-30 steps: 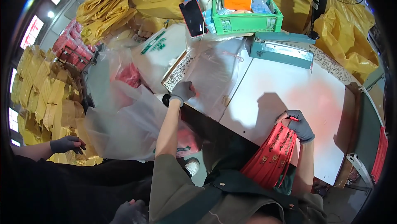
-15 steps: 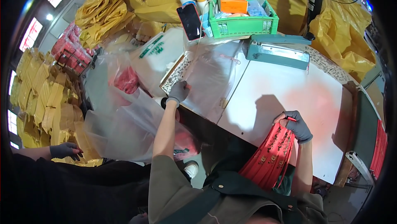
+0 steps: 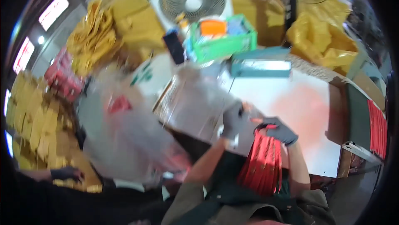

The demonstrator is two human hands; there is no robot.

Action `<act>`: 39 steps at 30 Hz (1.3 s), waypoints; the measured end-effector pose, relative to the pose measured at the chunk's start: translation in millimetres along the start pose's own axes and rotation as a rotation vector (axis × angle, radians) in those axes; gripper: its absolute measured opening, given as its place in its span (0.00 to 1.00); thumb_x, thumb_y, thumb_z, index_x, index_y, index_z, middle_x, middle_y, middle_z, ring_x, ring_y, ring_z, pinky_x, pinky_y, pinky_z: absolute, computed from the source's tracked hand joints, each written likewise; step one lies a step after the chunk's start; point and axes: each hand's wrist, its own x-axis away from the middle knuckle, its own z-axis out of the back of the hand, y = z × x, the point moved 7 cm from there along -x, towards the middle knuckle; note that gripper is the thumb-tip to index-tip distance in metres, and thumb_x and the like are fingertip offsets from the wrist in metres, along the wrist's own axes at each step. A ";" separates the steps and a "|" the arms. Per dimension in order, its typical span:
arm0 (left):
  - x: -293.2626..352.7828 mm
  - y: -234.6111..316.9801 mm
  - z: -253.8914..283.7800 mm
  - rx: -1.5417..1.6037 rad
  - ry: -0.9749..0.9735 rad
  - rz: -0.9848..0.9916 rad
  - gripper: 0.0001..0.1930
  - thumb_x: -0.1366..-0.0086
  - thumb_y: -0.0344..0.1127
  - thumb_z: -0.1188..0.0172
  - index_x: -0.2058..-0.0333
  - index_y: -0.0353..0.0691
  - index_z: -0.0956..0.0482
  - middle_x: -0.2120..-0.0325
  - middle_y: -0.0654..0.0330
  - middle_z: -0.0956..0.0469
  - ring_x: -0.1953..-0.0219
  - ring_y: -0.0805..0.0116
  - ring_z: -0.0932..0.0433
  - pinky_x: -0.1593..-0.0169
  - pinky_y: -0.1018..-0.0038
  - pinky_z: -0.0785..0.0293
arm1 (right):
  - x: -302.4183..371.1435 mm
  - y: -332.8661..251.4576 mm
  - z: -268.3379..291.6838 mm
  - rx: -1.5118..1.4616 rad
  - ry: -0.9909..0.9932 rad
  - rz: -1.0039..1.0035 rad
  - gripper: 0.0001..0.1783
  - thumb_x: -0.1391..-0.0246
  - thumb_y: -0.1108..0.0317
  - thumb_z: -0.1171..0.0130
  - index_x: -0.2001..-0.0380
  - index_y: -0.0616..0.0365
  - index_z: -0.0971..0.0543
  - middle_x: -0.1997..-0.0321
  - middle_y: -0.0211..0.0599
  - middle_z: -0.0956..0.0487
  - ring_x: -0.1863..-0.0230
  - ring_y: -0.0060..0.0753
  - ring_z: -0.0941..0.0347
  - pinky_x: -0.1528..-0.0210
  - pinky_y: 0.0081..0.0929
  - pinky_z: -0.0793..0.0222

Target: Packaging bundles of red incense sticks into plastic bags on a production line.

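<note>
The gloved right hand (image 3: 281, 133) grips hanging red strips (image 3: 262, 162); near it, the left hand (image 3: 232, 121) is too blurred to tell its grip.

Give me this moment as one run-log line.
right hand: gripping red bundle | left hand: near right hand, blurred, hold unclear | surroundings: white tabletop, green basket

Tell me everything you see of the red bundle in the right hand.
The red bundle hangs in long, pleat-like folds from the gloved right hand, gripped at its top end. It looks thin and flexible, perhaps fabric or paper, with darker patterning blurred here. It hangs by the near edge of the white tabletop.
</note>
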 end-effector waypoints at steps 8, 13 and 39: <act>61.9 37.4 -25.7 0.179 -0.189 -0.167 0.04 0.44 0.33 0.38 0.69 0.42 0.23 0.78 0.56 0.22 0.75 0.60 0.21 0.71 0.71 0.27 | 14.6 7.7 6.8 -0.005 0.125 0.190 0.34 0.51 0.66 0.38 0.42 0.64 0.37 0.48 0.40 0.26 0.47 0.25 0.35 0.44 0.24 0.40; 100.4 63.2 -40.2 0.146 -0.440 -0.389 0.06 0.47 0.32 0.35 0.74 0.40 0.22 0.81 0.55 0.24 0.79 0.61 0.23 0.74 0.72 0.29 | 21.7 34.1 15.3 -0.110 0.115 0.105 0.51 0.54 0.48 0.36 0.38 0.69 0.47 0.54 0.41 0.23 0.51 0.28 0.30 0.47 0.27 0.37; 119.5 53.3 -30.9 0.042 -0.683 -0.445 0.11 0.54 0.32 0.32 0.81 0.40 0.29 0.86 0.60 0.32 0.85 0.65 0.32 0.81 0.71 0.35 | 98.7 90.6 -23.5 -0.192 0.494 0.390 0.47 0.48 0.54 0.43 0.35 0.66 0.56 0.33 0.45 0.47 0.32 0.36 0.53 0.33 0.31 0.58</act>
